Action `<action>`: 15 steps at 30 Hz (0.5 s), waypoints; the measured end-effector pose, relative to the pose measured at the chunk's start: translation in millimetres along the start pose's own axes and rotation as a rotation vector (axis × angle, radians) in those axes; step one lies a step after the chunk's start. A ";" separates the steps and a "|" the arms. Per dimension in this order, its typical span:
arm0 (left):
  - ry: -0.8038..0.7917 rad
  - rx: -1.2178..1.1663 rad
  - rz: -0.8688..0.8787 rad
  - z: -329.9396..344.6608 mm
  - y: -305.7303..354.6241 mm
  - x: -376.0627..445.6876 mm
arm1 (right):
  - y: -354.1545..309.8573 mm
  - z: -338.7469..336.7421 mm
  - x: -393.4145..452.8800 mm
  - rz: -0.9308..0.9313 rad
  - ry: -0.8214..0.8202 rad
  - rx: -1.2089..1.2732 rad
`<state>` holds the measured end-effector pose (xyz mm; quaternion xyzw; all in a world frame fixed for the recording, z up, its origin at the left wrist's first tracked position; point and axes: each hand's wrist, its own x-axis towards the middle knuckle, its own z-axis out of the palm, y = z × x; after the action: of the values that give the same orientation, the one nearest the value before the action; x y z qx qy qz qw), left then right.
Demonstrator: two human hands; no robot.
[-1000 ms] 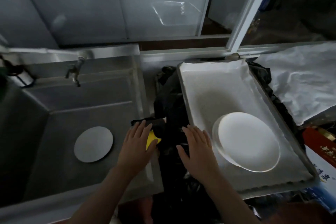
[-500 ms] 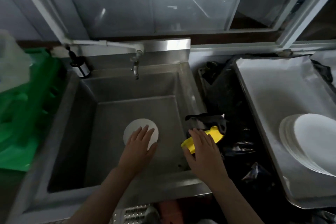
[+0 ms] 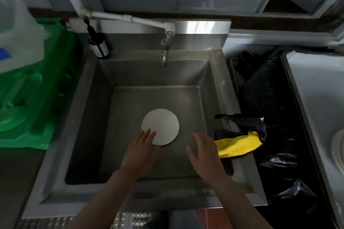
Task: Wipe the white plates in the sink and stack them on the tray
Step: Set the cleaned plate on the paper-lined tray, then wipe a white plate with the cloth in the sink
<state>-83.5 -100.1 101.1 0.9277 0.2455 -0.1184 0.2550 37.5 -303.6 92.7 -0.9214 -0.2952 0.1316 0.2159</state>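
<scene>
White plate [image 3: 161, 125] flat on the floor of the steel sink [image 3: 96, 109]. Left hand [image 3: 141, 149], fingers straight and spread, overlaps its near rim; right hand [image 3: 203, 151], equally spread, hovers beside the yellow cloth [image 3: 237, 145].

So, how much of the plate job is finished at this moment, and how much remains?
Done: a stack of plates shows at the right edge, on the tray. In hand: the left hand reaches with straight fingers to the one white plate lying on the sink floor; the right hand is open beside the yellow cloth on the rim. Left: wipe this plate and stack it.
</scene>
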 end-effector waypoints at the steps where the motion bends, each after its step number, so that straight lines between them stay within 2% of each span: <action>1: -0.011 0.007 -0.009 2.6 -5.1 4.5 | 1.7 6.3 7.2 0.019 -0.035 0.008; 7: -0.080 -0.051 -0.092 22.5 -32.3 46.3 | 10.2 43.0 57.3 0.129 -0.253 0.096; 11: -0.121 -0.248 -0.250 43.9 -52.5 81.0 | 11.9 70.4 91.4 0.291 -0.336 0.210; 15: -0.129 -0.300 -0.374 64.9 -76.2 117.6 | 15.9 102.6 125.1 0.459 -0.371 0.391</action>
<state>-28.8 -31.0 -25.8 0.8084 0.4111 -0.1847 0.3787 106.2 -207.2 -18.8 -0.8653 -0.0840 0.3958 0.2958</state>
